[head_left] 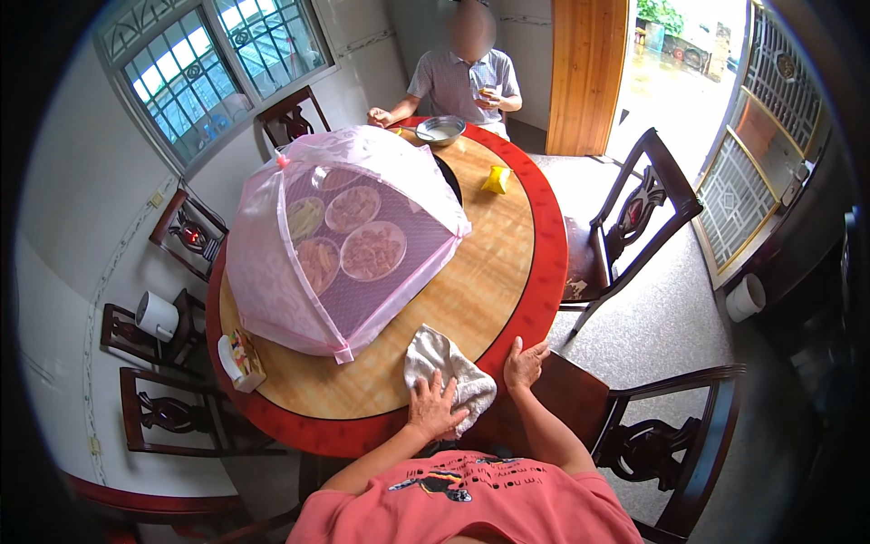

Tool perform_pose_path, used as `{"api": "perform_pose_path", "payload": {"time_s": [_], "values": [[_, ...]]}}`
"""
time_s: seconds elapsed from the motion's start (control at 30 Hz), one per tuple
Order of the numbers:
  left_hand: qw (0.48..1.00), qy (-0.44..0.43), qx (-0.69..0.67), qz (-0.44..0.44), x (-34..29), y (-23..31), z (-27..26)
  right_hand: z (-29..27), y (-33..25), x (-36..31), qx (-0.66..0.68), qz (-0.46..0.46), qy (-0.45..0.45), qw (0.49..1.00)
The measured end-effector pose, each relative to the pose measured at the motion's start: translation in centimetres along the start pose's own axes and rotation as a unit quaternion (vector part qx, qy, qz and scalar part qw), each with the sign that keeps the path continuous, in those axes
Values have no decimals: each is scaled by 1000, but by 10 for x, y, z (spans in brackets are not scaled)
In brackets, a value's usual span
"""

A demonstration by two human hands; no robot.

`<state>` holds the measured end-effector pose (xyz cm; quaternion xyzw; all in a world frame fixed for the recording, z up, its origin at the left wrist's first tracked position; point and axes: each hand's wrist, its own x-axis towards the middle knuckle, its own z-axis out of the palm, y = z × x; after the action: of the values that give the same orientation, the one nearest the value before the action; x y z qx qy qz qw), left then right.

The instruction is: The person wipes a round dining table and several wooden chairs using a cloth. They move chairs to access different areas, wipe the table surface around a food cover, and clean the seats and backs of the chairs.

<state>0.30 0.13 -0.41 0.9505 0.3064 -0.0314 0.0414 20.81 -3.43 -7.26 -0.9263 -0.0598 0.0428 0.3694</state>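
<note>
Cloth (449, 374), white and crumpled, lies on the near edge of the round wooden surface (489, 272), just inside its red rim. In the head view, the left hand (433, 408) lies flat on the cloth's near end, fingers (441, 385) spread and released rather than clenched, pressing down without pinching any fold. The right hand (524, 364) rests on the red rim just right of the cloth, fingers loose and holding nothing.

The cloth's long axis runs from far-left to near-right, its narrower far end pointing toward the pink mesh food cover (340, 240) that stands over several plates of food well beyond it. Its near end seems to hang close to the rim, though the hand hides that part.

To wipe well, I judge the palm should stay flat with even pressure, the strokes should follow the curve of the rim, and the cloth should stay short of the cover's hem.

Farther off, a yellow packet (497, 179) and a metal bowl (440, 130) sit at the far side, where another person (464, 83) is seated. A small box (239, 359) stands at the left edge.
</note>
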Motion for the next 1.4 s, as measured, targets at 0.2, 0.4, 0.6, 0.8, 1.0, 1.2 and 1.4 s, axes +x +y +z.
{"api": "perform_pose_path", "payload": {"time_s": [0.2,0.4,0.6,0.8,1.0,1.2,1.4], "values": [[1000,-1,-6,3,-2,0,-2,-4,-2,-2,-2,7,-15,1000],[1000,20,-7,10,-4,0,-2,-2,1,-3,6,-1,-4,1000],[999,43,-16,19,-5,1,-2,-1,1,-4,6,7,-12,1000],[998,54,-33,10,5,15,2,-13,1,1,15,5,-117,993],[995,43,-83,-28,20,30,-4,-31,27,7,107,-56,-64,991],[988,38,-143,32,27,17,-3,-56,-16,-40,77,-262,28,962],[942,220,-253,-11,16,-25,-10,-41,-38,-79,36,-434,-28,900]]}}
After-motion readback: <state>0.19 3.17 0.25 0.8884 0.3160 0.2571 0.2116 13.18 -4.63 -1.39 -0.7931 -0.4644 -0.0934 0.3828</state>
